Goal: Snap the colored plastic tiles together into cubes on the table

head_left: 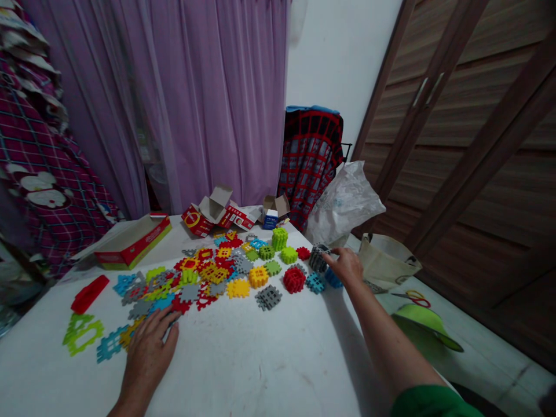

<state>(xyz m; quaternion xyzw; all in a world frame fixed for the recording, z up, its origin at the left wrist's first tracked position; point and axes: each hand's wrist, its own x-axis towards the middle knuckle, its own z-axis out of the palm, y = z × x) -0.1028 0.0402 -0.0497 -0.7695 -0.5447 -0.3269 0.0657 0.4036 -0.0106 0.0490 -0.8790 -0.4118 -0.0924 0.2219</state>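
Observation:
Flat interlocking plastic building pieces in red, yellow, grey, blue and green lie heaped on the white table (243, 365). My left hand (152, 341) rests palm down at the heap's near left edge, fingers stretched over a yellow piece (128, 333) and beside a blue piece (109, 345). At the table's right side, my right hand (348, 265) has its thumb and fingers on a dark grey block assembly (319, 258). A blue assembly (333, 278) sits below that hand, partly hidden. To its left are a red assembly (294, 280) and a smaller blue one (315, 282).
Opened cartons (217, 208) and a blue box (271, 217) stand at the back. A red tray-like box (134, 243) lies at the back left. Beyond the right edge are a plastic bag (343, 202), a cloth bag (386, 260), scissors (417, 298) and a green cap (423, 324).

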